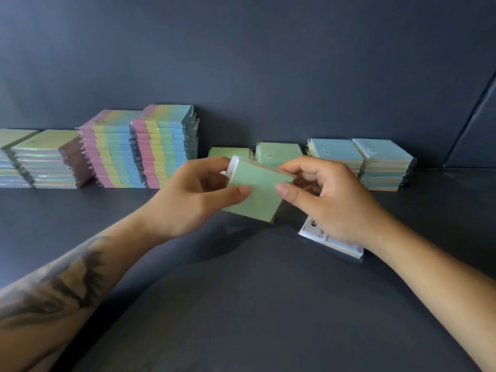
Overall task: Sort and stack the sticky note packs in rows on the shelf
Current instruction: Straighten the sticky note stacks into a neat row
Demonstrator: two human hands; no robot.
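Note:
A green sticky note pack (pixel 259 190) is held tilted above the dark shelf (pixel 241 304) by both hands. My left hand (pixel 193 200) pinches its left side with thumb and fingers; my right hand (pixel 330 197) pinches its right edge. Under my right wrist a wrapped pack (pixel 332 244) lies label side up on the shelf. Along the back wall stand rows of stacks: two yellow-green-topped stacks (pixel 45 159) at the left, two tall striped rainbow stacks (pixel 139 149), two low green stacks (pixel 279 154) behind my hands, and two blue-topped stacks (pixel 375 163) at the right.
The shelf's dark back wall (pixel 241 63) runs behind the stacks and a side panel (pixel 472 135) closes the right end. Bare shelf surface stretches in front of the stacks and between my forearms.

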